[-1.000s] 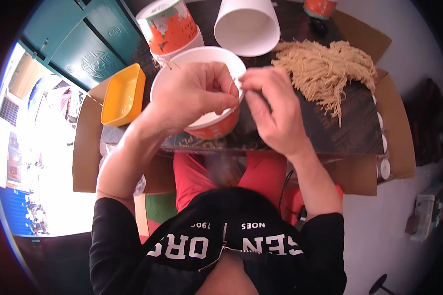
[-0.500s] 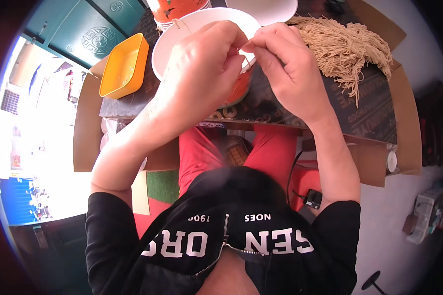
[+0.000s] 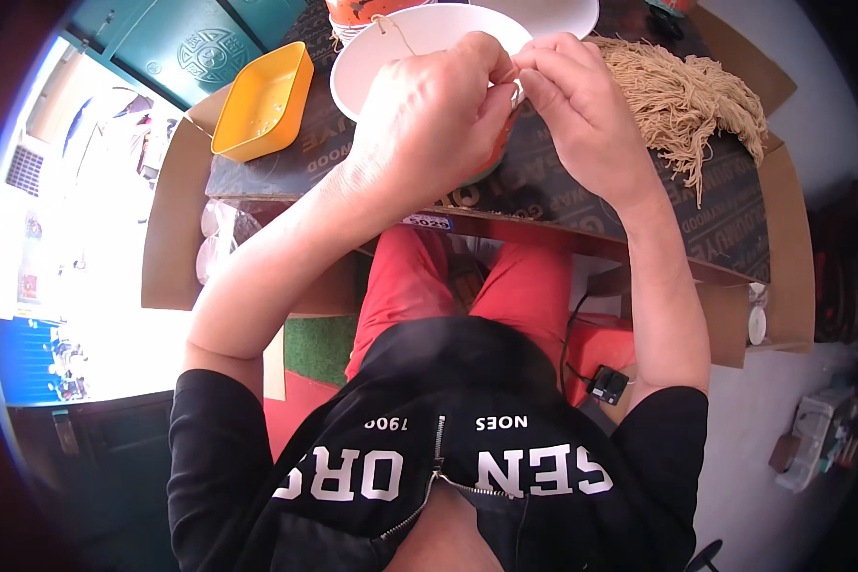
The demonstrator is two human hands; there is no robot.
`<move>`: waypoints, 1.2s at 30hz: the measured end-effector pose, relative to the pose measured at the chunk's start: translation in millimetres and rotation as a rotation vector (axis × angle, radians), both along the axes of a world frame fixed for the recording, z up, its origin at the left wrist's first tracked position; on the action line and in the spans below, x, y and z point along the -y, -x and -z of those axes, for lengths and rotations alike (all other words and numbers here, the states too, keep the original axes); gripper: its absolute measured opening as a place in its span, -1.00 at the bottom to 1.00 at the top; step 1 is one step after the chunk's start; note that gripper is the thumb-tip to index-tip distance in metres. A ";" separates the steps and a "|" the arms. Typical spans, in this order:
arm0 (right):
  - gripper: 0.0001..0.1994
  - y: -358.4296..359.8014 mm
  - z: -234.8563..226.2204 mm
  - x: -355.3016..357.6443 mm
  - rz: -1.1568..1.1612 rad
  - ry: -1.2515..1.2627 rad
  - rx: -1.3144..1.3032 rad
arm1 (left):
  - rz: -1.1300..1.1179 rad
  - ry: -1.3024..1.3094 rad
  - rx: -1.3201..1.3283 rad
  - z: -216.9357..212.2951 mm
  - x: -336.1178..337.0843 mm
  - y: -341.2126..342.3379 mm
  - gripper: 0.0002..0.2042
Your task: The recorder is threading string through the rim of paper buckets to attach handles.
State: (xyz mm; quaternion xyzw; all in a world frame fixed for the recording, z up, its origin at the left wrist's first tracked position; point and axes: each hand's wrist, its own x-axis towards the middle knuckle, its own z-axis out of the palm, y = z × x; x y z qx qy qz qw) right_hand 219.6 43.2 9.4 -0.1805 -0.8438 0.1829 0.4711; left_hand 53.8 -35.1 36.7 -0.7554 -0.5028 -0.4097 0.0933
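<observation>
A bucket (image 3: pixel 353 81) with a white inside and an orange patterned outside stands tilted at the table's near edge. From its far rim a tan string (image 3: pixel 396 33) hangs down into it. My left hand (image 3: pixel 434 119) is closed in a pinch at the near right rim, covering part of the bucket. Fingertip to fingertip with it, my right hand (image 3: pixel 582 114) is pinched as well. A short bit of string shows between the fingers; the exact hold of each hand is partly hidden.
On the dark printed tabletop (image 3: pixel 286 176), a yellow tray (image 3: pixel 262 105) lies to the left. A heap of tan strings (image 3: pixel 686 100) spreads on the right. Behind stand stacked orange buckets (image 3: pixel 362 11) and another white bowl-shaped vessel (image 3: pixel 562 14). Cardboard flaps (image 3: pixel 172 234) edge the table.
The whole view has shifted slightly, so bucket and tray appear higher and farther right. My fingers stay pinched together at the rim, with the fingertips drawn a little closer.
</observation>
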 end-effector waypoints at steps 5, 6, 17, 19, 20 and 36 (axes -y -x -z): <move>-0.81 -1.7 4.8 -7.5 -0.072 0.039 0.014 | -0.001 -0.064 -0.080 0.4 1.8 -0.1 -0.90; -0.81 -2.5 6.8 -8.9 -0.097 0.038 -0.003 | 0.006 -0.077 -0.085 0.4 1.3 -0.5 -0.89; -0.81 -7.5 -0.4 -4.0 -0.128 0.113 -0.044 | 0.101 -0.089 -0.026 3.3 -5.2 1.2 -0.84; -0.77 -8.4 -2.5 -0.5 -0.147 0.195 -0.006 | 0.113 -0.078 -0.022 3.1 -4.4 0.5 -0.84; -0.76 -8.8 -2.1 -1.0 -0.161 0.238 -0.023 | 0.112 -0.077 -0.021 2.7 -4.2 -0.3 -0.84; -0.78 -6.6 1.0 -11.9 -0.304 0.567 -0.162 | 0.059 -0.097 -0.072 7.9 -7.7 1.5 -0.84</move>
